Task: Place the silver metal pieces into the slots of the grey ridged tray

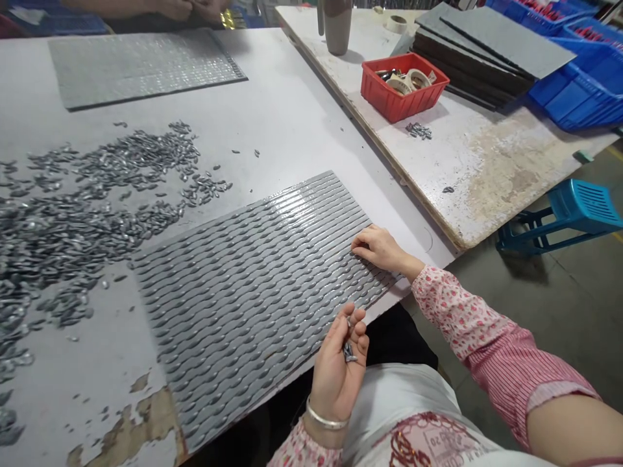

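Note:
A grey grooved board [243, 292] lies at a slant on the table in front of me. Small shiny grey spindle-shaped pieces sit in rows along its grooves over the left and middle; the far right part shows bare ridges. Palm up at the board's near edge, my left hand [341, 370] is cupped around several of these grey pieces [349, 352]. My right hand [382, 248] touches the board near its right edge with thumb and fingers pinched together; whatever is between them is hidden.
A big loose heap of grey pieces [73, 227] spreads over the table's left side. Another board [146, 65] lies at the back, near another person's hands [187, 9]. On the side table stand a red bin [403, 91] with tape rolls, stacked boards [487, 52] and a mug [337, 26]. A blue stool [579, 207] stands right.

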{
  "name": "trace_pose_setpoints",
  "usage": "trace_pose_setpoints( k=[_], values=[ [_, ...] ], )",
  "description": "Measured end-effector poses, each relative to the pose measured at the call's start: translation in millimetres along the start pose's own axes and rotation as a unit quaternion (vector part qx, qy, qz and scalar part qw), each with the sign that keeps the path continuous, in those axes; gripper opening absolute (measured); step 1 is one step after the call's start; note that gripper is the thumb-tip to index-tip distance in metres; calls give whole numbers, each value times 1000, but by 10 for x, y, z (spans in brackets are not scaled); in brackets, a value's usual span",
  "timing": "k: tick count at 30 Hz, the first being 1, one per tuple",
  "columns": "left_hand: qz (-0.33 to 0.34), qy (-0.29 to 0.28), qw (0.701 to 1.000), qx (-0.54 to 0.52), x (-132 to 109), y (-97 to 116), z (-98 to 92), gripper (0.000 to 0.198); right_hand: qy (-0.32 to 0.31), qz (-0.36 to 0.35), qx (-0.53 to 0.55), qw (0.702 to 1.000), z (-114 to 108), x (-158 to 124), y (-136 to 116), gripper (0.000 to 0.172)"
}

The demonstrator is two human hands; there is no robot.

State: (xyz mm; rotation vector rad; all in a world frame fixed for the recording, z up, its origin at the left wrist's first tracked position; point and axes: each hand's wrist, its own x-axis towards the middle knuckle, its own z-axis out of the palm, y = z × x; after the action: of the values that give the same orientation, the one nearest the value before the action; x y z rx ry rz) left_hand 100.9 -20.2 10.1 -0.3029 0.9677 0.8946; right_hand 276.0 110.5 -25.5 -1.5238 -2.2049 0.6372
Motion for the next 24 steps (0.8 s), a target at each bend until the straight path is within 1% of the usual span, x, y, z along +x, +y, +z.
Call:
trace_pose_setpoints(
  k=[3,7,10,12,13,14,16,17,18,19,22,24],
  values=[
    [-4,23,1000,10,25,-25,-25,12,-14,19,-53,998,28,23,-24,7],
    [14,6,1000,18,51,-51,-42,11,-4,35,-60,998,51,51,-34,6],
    [43,-9,999,13,64,-63,-44,10,15,28,-34,999,31,21,-69,7],
    [54,-15,998,4,74,-64,-48,10,17,-7,38,999,-17,-50,-129,6],
    [55,-19,998,-3,81,-64,-51,10,-2,-33,95,995,-50,-101,-171,5],
    [54,-23,998,-12,90,-64,-57,9,-36,-65,159,985,-85,-158,-219,5],
    [51,-29,998,-28,114,-68,-70,7,-127,-130,263,947,-142,-280,-326,14],
    [49,-31,998,-35,127,-73,-77,7,-162,-154,291,930,-155,-338,-380,17],
    [47,-33,998,-39,139,-79,-83,7,-181,-169,303,920,-156,-390,-432,20],
    [46,-36,997,-42,149,-85,-86,8,-181,-175,306,918,-143,-436,-480,21],
    [47,-53,997,-36,154,-99,-79,11,-121,-161,319,926,-63,-527,-586,21],
    [51,-62,997,-24,135,-95,-59,10,-101,-148,343,922,-29,-549,-611,22]
  ],
)
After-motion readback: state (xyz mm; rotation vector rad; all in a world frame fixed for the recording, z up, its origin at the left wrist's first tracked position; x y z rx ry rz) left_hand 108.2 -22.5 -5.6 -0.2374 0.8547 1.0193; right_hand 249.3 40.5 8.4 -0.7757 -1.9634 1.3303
